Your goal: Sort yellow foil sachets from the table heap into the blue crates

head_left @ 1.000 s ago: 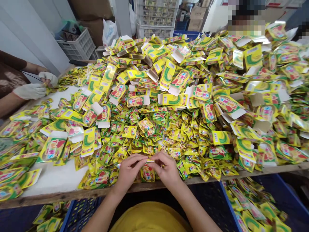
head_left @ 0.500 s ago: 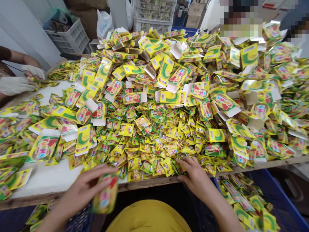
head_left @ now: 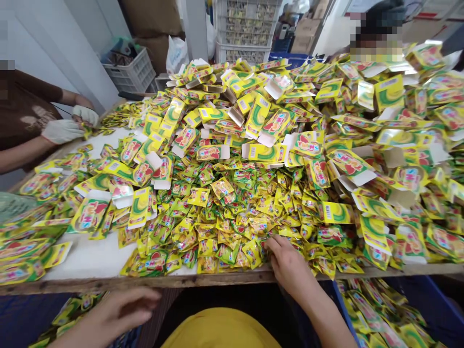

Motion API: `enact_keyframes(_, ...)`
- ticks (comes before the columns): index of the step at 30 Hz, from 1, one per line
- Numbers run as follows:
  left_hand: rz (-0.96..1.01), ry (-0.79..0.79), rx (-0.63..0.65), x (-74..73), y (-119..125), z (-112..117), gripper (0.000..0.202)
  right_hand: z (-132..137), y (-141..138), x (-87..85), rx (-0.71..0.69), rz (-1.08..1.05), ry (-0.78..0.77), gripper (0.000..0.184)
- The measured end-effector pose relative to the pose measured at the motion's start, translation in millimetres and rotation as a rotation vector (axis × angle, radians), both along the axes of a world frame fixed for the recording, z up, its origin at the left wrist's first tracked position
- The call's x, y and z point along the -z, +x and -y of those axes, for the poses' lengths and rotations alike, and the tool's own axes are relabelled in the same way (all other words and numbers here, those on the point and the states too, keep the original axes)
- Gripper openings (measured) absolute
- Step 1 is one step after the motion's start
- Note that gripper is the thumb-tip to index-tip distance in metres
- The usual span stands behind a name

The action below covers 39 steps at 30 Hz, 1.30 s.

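Note:
My left hand (head_left: 125,309) is below the table's front edge, above the left blue crate (head_left: 121,333). Its fingers are stretched out, with nothing between them. At the front edge, my right hand (head_left: 289,263) has its curled fingers in among small yellow-green candy sachets (head_left: 250,251). The fingertips are partly hidden there, so I cannot make out what they grip. Beyond the sachets rises a large heap of yellow flat cartons (head_left: 270,152) with watermelon pictures, several with open white flaps.
Filled packs lie in a blue crate (head_left: 346,307) under the table's right side. At the left, a co-worker's gloved hands (head_left: 65,130) handle small packs. Another person is behind the heap. White plastic crates (head_left: 246,29) stand at the back. The wooden table edge (head_left: 232,278) runs across the front.
The yellow carton that was in my left hand is gone from it, and the fingers have opened. My right hand stays at the sachets, its fingers closer together. The view has shifted left.

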<state>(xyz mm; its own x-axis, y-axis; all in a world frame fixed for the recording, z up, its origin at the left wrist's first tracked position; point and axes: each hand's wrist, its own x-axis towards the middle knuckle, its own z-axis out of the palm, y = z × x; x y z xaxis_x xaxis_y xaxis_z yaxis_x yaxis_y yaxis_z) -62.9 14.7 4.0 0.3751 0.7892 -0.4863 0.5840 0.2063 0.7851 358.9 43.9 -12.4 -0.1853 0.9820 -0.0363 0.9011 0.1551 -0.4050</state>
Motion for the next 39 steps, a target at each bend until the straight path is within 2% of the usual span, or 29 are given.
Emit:
enact_keyframes(2, 0.088, 0.063, 0.111, -15.0, 68, -36, 0.025, -1, 8, -8.7, -0.008, -0.085, -0.009, 0.027)
enact_keyframes(5, 0.22, 0.362, 0.226, -24.0, 167, -86, 0.022, -5, 15, -15.6, 0.133, -0.259, 0.067, 0.011)
enact_keyframes(6, 0.223, 0.471, 0.228, -22.5, 193, -99, 0.021, -9, 14, -14.4, 0.21, -0.311, 0.104, 0.005)
enact_keyframes(7, 0.213, 0.565, 0.208, -19.6, 214, -111, 0.022, -14, 12, -11.4, 0.287, -0.357, 0.13, 0.007)
enact_keyframes(9, 0.18, 0.689, 0.139, -12.4, 238, -127, 0.023, -28, 4, -0.4, 0.391, -0.415, 0.15, 0.015)
enact_keyframes(11, 0.178, 0.745, 0.05, -7.9, 239, -137, 0.023, -42, -6, 13.5, 0.42, -0.419, 0.138, 0.016)
enact_keyframes(14, 0.194, 0.83, -0.062, -11.5, 210, -146, 0.019, -55, -17, 30.8, 0.407, -0.386, 0.133, 0.018)
enact_keyframes(17, 0.106, 0.934, -0.113, -27.0, 173, -164, 0.017, -56, -20, 40.3, 0.363, -0.309, 0.202, 0.029)
enact_keyframes(20, -0.059, 1.052, -0.067, -50.5, 151, -197, 0.019, -55, -20, 44.2, 0.32, -0.163, 0.279, 0.029)
enact_keyframes(24, -0.374, 1.187, 0.055, -78.1, 154, -258, 0.027, -54, -25, 42.3, 0.334, -0.021, 0.356, 0.014)
enact_keyframes(27, -0.445, 1.176, 0.105, -84.8, 164, -297, 0.045, -48, -33, 41.7, 0.327, -0.027, 0.382, 0.008)
enact_keyframes(29, -0.462, 1.149, 0.097, -84.5, 169, -307, 0.048, -41, -34, 42.0, 0.296, -0.135, 0.338, 0.008)
enact_keyframes(31, -0.473, 1.139, 0.04, -83.5, 169, -300, 0.048, -36, -31, 38.8, 0.288, -0.313, 0.278, 0.012)
enact_keyframes(32, -0.465, 1.152, -0.023, -82.6, 167, -288, 0.05, -34, -29, 34.7, 0.315, -0.42, 0.256, 0.015)
enact_keyframes(34, -0.399, 1.156, -0.141, -78.2, 165, -250, 0.053, -34, -23, 20.7, 0.414, -0.644, 0.237, 0.023)
enact_keyframes(35, -0.338, 1.131, -0.156, -73.6, 165, -225, 0.052, -35, -21, 11.6, 0.469, -0.741, 0.233, 0.026)
enact_keyframes(36, -0.261, 1.071, -0.11, -66.7, 166, -198, 0.049, -37, -21, 2.2, 0.514, -0.817, 0.237, 0.028)
enact_keyframes(37, -0.177, 0.992, -0.004, -57.6, 170, -171, 0.046, -40, -22, -6.7, 0.536, -0.867, 0.25, 0.029)
enact_keyframes(38, -0.116, 0.912, 0.094, -46.4, 175, -145, 0.049, -43, -25, -14.3, 0.53, -0.892, 0.269, 0.03)
enact_keyframes(39, -0.073, 0.854, 0.12, -34.0, 181, -122, 0.054, -46, -28, -19.9, 0.499, -0.89, 0.293, 0.03)
